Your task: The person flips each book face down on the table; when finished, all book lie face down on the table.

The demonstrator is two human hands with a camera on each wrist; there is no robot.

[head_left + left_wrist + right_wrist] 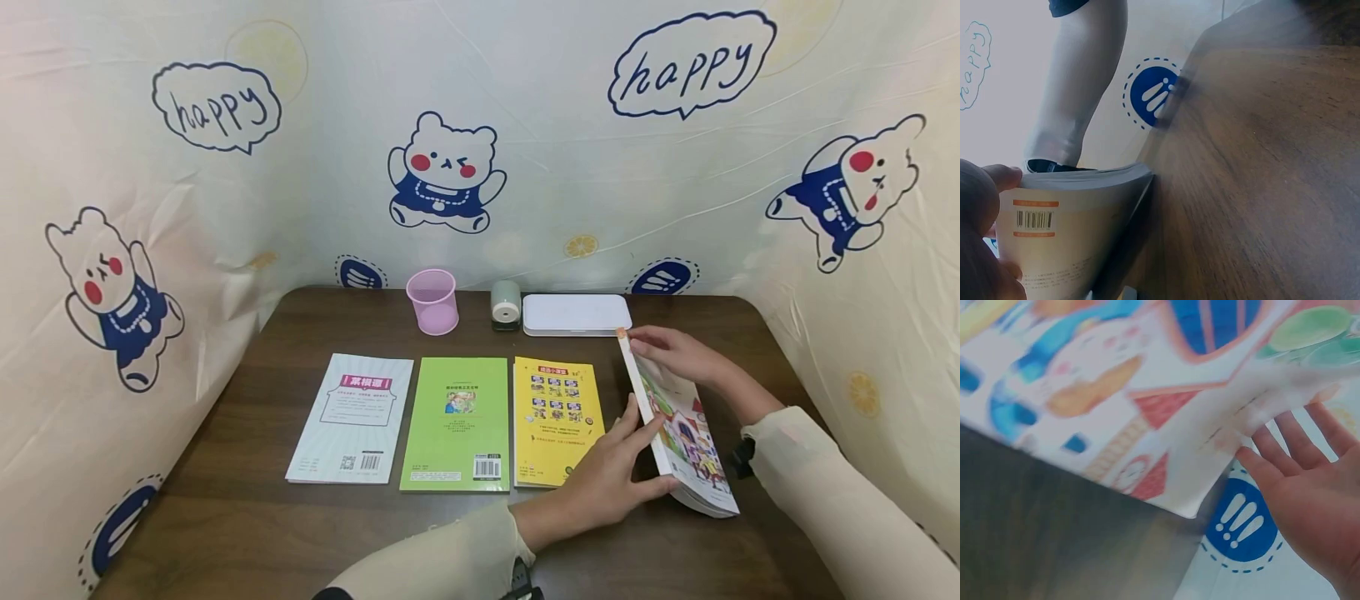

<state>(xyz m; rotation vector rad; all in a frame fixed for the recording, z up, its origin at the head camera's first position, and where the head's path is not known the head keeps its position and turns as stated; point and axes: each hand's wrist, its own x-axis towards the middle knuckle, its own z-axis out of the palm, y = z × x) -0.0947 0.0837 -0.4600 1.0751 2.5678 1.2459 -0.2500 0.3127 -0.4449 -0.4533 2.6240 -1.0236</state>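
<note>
A thick paperback book with a colourful cartoon cover is tilted at the right side of the table, spine raised toward the left. My left hand grips its spine near the lower end, thumb and fingers on opposite sides. In the left wrist view, the back cover shows a barcode between orange bars. My right hand holds the far end of the book, fingertips at the top of the spine. In the right wrist view, its fingers meet the cover's edge. A yellow book lies flat just left of the tilted one.
A green book and a pale blue book lie flat in a row with the yellow one. Along the back stand a pink cup, a small grey-green cylindrical item and a white flat case. A printed cloth surrounds the table.
</note>
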